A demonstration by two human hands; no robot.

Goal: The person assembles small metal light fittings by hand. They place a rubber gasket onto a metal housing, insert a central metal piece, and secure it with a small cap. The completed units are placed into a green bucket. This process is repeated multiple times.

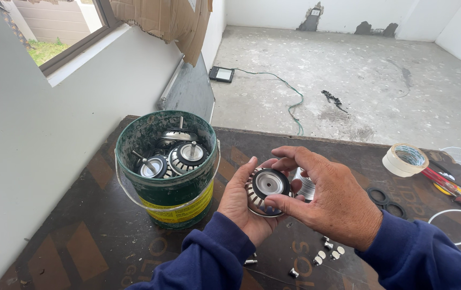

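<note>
Bare hands, dark blue long sleeves point(209, 258)

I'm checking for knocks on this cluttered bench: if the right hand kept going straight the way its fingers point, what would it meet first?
The right hand points left, fingers already on the round metal strainer basket cupped in the left hand. Past those, the green bucket probably lies next, though depth is unclear.
</note>
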